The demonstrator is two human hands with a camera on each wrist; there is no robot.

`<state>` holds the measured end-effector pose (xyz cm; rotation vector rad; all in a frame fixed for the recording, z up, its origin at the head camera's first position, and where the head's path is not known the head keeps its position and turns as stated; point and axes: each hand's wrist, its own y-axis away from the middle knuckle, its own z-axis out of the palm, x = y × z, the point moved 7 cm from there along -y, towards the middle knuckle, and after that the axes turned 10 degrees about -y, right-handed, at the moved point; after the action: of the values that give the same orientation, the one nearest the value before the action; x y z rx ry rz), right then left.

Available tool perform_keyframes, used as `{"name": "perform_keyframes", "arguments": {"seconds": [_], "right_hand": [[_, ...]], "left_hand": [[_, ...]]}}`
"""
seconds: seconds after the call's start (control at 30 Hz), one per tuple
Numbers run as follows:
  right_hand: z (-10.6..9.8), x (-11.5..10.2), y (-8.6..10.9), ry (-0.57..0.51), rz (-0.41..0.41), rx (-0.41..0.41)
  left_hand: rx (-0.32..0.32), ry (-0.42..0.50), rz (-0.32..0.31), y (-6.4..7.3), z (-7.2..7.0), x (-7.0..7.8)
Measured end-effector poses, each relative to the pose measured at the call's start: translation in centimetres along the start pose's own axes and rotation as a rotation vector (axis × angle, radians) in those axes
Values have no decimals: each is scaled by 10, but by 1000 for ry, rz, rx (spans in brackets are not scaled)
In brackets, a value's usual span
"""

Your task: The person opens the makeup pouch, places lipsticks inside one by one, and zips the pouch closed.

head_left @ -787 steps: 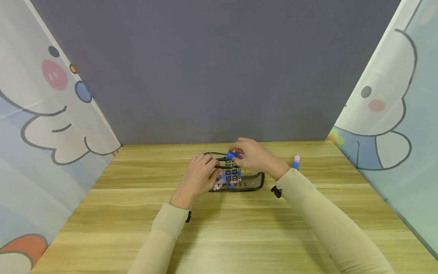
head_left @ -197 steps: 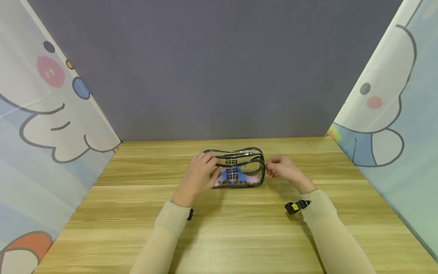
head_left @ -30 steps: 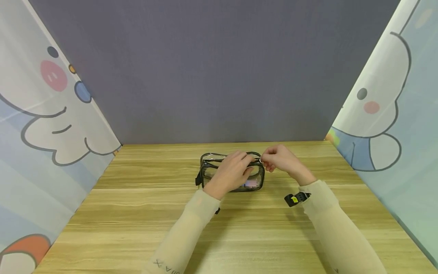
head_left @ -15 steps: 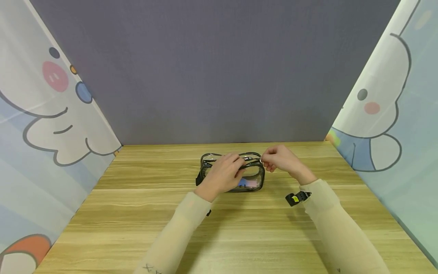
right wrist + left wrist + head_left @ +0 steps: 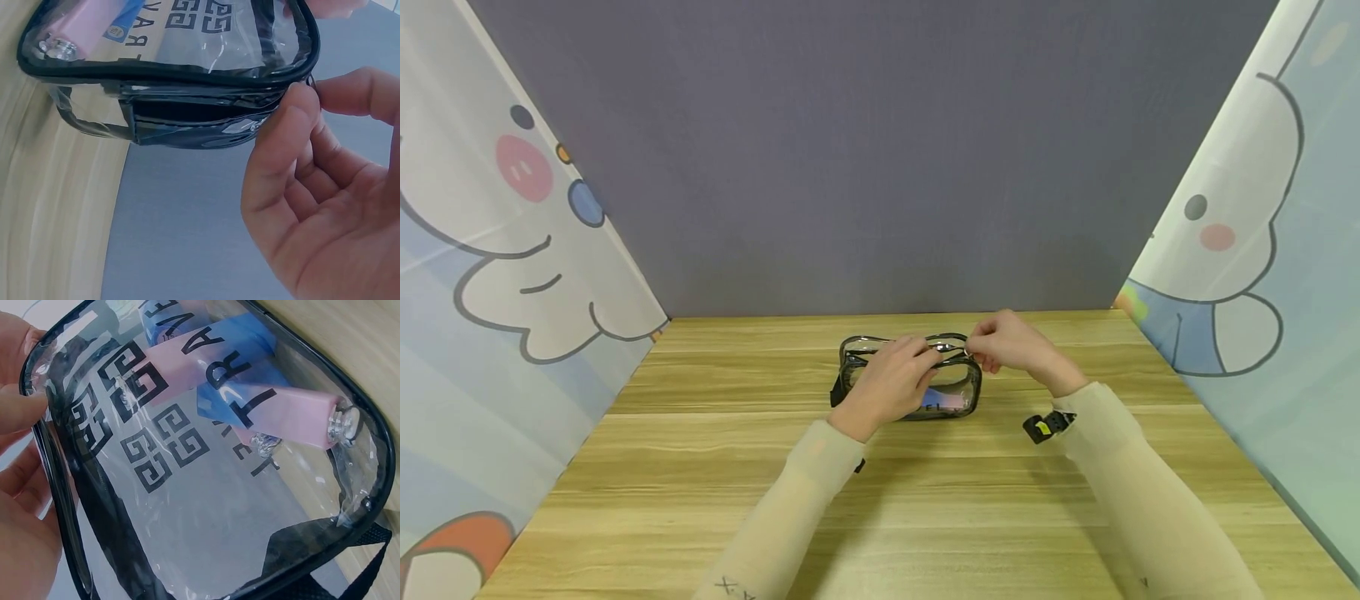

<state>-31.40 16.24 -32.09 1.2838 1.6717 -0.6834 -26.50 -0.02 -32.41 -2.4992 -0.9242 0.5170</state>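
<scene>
A clear pouch (image 5: 957, 377) with black piping and black lettering stands on the table in the head view. Inside it lie several pink-and-blue tubes (image 5: 294, 415) with shiny clear ends. My left hand (image 5: 889, 382) grips the pouch's top edge near the middle, fingers over the rim and thumb on the near side. At the top right corner my right hand (image 5: 1011, 342) pinches the small zipper pull (image 5: 310, 81) between thumb and index finger. The fingertips cover most of that pull. A black strap (image 5: 369, 550) hangs at the pouch's left end.
The wooden table (image 5: 970, 517) meets a grey panel (image 5: 880, 167) just behind the pouch. Cartoon-printed curtains (image 5: 512, 275) flank both sides. A black wrist strap (image 5: 1048, 427) sits at the right sleeve.
Earlier my right hand held a tube over the pouch while another lay on the table; both have left those spots. Lately my left hand slid left along the rim, and the right shifted slightly left.
</scene>
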Motion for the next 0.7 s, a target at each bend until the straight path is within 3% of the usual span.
{"name": "perform_keyframes", "arguments": {"seconds": [0.37,0.7], "right_hand": [[12,-12,-7,44,-36,-42],[9,-8,-8,43,-26,-30]], "left_hand": [[-2,-17,-1,-1,0,2],[2,21,-6,3,-2,-1]]}}
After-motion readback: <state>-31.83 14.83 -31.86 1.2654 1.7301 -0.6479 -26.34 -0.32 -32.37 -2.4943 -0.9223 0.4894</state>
